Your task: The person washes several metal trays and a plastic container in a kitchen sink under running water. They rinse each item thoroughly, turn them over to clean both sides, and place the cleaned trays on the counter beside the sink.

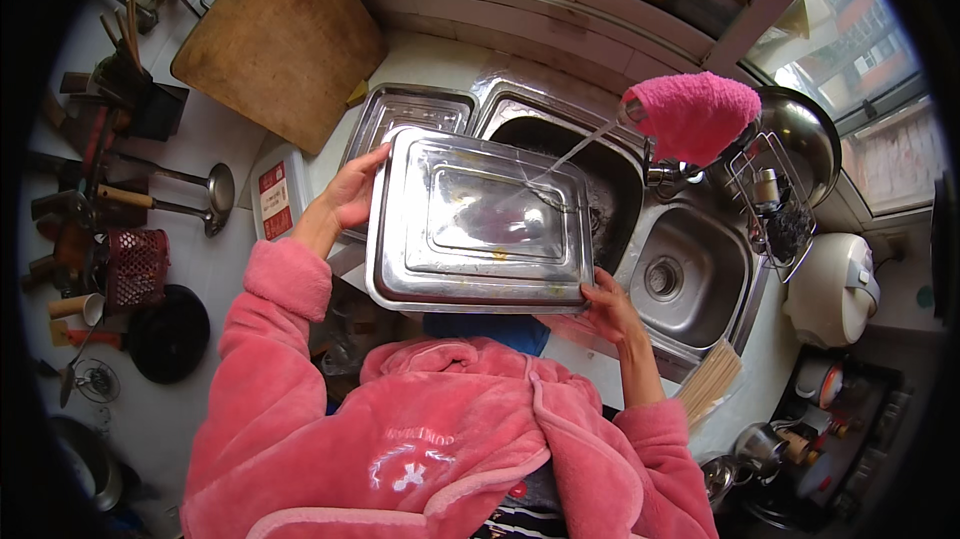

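Note:
A rectangular stainless steel tray [480,228] is held over the near side of the sink, its ridged underside facing up. My left hand [352,194] grips its left edge near the upper corner. At the lower right corner, my right hand [613,305] holds the rim. Water from the faucet [634,113] runs onto the tray's upper right part, and small yellow spots show on the metal. Behind the tray lies the larger sink basin [626,186], partly hidden. A pink cloth [697,115] hangs over the faucet. Another steel tray [420,105] rests left of the basin.
A smaller sink basin [694,276] lies to the right, with wooden chopsticks [709,381] at its near edge. A wire rack [780,209] with a scouring pad and a white rice cooker [832,289] stand beyond. A wooden cutting board [285,36] and ladle [220,190] are left.

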The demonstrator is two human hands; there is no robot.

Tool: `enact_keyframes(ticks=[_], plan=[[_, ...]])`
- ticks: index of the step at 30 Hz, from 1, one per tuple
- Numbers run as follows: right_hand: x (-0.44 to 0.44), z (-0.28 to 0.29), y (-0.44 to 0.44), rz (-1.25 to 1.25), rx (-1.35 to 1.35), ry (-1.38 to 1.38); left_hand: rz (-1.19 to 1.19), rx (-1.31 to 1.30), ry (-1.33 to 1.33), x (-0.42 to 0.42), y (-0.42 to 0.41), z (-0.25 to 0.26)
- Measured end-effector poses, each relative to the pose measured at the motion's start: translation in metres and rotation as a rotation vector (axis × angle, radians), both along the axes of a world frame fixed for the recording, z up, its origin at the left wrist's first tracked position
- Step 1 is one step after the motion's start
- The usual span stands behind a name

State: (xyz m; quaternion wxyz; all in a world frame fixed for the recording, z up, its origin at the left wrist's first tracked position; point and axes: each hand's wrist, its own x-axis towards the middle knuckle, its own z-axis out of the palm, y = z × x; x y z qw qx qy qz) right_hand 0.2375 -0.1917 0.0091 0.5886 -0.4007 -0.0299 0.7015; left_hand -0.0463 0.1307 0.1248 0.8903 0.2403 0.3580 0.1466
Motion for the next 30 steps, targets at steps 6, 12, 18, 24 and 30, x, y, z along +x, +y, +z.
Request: enact_keyframes(ticks=[6,12,18,24,30], plan=[[0.014,-0.018,0.036,-0.072,-0.045,0.025,-0.019,0.121,0.025,-0.021,-0.005,0.005],[0.017,-0.092,0.056,-0.47,-0.131,0.253,0.006,0.273,0.038,0.004,-0.051,0.013],[-0.041,-0.007,0.064,-0.469,-0.187,0.369,0.049,0.368,-0.009,0.028,-0.125,0.0],[-0.049,0.007,0.058,-0.425,-0.275,0.282,0.094,0.424,-0.01,0.041,-0.157,-0.007],[-0.021,-0.035,0.054,-0.297,-0.273,0.276,-0.115,0.173,-0.087,0.041,-0.122,0.006]])
